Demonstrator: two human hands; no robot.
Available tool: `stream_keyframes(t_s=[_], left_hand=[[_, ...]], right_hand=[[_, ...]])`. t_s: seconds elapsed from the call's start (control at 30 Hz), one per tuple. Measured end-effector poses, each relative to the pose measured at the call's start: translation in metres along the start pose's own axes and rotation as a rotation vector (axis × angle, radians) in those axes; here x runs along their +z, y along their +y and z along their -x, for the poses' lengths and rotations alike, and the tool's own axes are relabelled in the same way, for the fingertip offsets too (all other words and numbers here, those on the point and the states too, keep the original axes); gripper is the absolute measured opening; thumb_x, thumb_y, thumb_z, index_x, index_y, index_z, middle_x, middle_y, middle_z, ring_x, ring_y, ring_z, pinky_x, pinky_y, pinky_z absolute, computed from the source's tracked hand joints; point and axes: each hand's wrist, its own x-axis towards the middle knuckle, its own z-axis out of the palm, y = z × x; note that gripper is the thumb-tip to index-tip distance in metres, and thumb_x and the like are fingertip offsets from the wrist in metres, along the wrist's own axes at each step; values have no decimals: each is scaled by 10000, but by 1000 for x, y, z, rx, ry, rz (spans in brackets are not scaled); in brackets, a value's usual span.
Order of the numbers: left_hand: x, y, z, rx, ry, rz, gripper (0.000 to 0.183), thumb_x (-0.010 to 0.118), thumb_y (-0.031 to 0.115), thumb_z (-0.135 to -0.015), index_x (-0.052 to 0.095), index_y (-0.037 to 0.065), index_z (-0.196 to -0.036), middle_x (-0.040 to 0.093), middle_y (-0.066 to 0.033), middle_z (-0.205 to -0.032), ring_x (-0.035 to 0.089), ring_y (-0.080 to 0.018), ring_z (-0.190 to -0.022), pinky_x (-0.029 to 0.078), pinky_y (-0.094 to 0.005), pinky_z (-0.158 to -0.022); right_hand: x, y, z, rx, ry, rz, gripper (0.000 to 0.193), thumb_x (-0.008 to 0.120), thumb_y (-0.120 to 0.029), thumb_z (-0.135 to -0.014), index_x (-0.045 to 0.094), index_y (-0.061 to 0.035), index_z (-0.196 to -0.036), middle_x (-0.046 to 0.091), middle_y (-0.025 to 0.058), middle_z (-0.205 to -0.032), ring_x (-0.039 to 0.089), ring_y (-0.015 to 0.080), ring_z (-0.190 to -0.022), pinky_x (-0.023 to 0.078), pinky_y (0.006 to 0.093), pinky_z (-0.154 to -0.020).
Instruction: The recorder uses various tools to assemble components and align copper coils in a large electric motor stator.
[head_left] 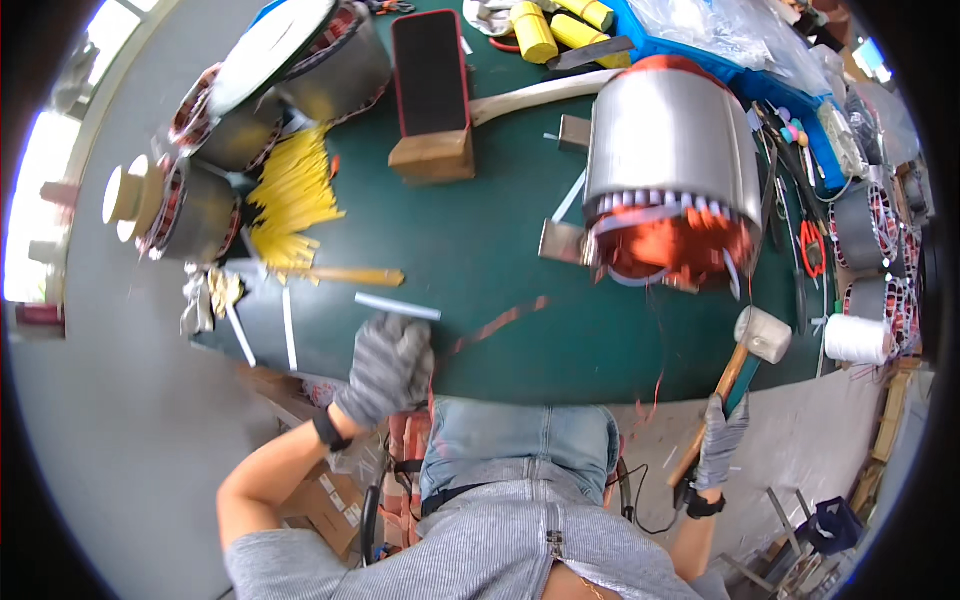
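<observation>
My right hand (722, 440), in a grey striped glove, is wrapped round the wooden handle of a mallet (732, 372) with a white head, just off the table's right front edge. A flat teal piece (743, 386) runs alongside the handle. At the table's front edge my left hand (390, 368), gloved alike, is closed; what lies inside its fingers is hidden. A white strip (398, 305) lies just beyond it. A large motor stator (672, 135) rests on the table between and beyond my hands, with red-orange windings (665, 245) at its near end.
Small blocks (562, 242) sit against the stator's left side. A phone (431, 75) leans on a wooden block (432, 158) at the back. More stators (205, 215) and a fan of yellow strips (295, 195) occupy the left. Red-handled pliers (812, 248) and a white thread spool (857, 340) are at right.
</observation>
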Motion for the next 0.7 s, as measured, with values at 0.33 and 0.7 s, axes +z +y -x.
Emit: stream_keyframes(t_s=[0.33,0.7], left_hand=[[-2,-14,-6,97,-179,-10,349,618,183,-656,501,98,-974,504,-104,-842,494,-274,-639,395,-426,-543],[4,-7,-4,53,-238,-13,338,575,210,-670,524,84,-980,527,-139,-932,508,-326,-777,399,-469,-660]], right_hand=[[-11,-3,-21,83,-162,388,546,683,-151,-711,456,74,-1155,529,81,-611,475,129,-504,428,320,-477],[-4,5,-26,149,-158,543,698,671,-297,-688,416,79,-1218,629,223,-833,639,321,-759,493,390,-674]])
